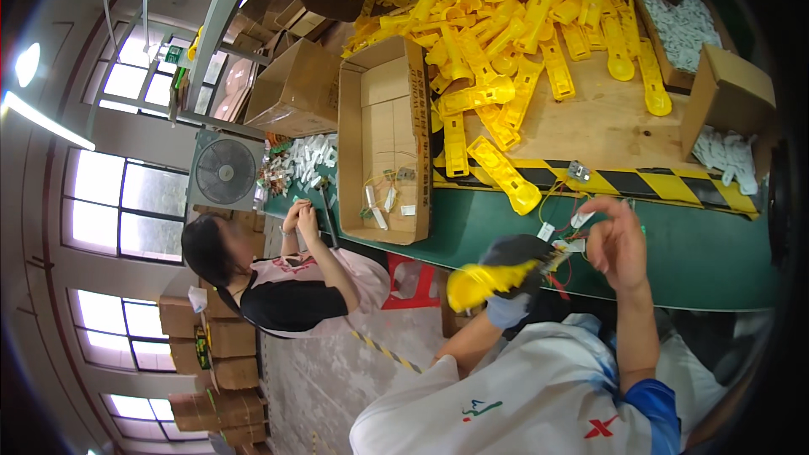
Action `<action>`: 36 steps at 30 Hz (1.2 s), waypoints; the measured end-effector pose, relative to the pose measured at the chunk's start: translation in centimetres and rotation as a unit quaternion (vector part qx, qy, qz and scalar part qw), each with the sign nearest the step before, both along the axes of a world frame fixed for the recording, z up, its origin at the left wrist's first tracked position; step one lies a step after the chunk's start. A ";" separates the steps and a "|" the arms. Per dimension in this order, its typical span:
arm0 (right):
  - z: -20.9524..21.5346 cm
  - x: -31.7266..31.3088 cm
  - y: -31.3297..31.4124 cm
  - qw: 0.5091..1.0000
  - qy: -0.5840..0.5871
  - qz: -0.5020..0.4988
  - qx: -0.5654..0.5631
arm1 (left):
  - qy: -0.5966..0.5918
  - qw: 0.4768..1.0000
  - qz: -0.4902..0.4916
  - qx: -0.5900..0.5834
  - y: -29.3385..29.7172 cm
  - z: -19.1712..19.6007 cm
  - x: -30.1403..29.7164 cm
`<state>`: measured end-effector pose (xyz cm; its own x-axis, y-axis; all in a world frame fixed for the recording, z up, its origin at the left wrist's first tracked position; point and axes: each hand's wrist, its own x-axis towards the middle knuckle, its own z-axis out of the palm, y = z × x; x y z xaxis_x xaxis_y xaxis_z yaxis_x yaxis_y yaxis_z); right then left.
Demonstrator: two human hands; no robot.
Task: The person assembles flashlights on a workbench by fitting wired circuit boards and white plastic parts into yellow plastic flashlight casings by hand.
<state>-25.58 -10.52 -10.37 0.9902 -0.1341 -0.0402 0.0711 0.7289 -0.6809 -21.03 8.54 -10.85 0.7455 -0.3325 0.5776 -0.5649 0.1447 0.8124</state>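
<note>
The person's left hand (516, 274), in a dark glove, is closed around a smooth yellow plastic housing (487, 280) held just over the near edge of the green table (691, 257). The bare right hand (617, 240) is raised beside it, fingers pinched on a small white connector (581, 220) trailing thin red and yellow wires (560, 268). Past them runs a yellow-and-black striped strip (666, 185). To the left lies an open brown cardboard box (383, 139), shallow and nearly bare. Farther back, a heap of yellow plastic parts (522, 29) covers a plywood board, with cartons of white pieces (687, 29) on the right.
</note>
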 end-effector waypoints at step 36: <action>-0.1 0.2 -1.6 0.944 0.018 -0.075 -0.321 | 0.543 0.834 -0.097 -0.005 -2.0 -0.5 0.9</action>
<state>-25.36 -12.07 -10.50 0.9577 -0.2805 0.0639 0.1092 0.1492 -0.9828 -20.17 6.55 -11.38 0.7644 -0.5065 -0.3990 0.5374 0.1585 0.8283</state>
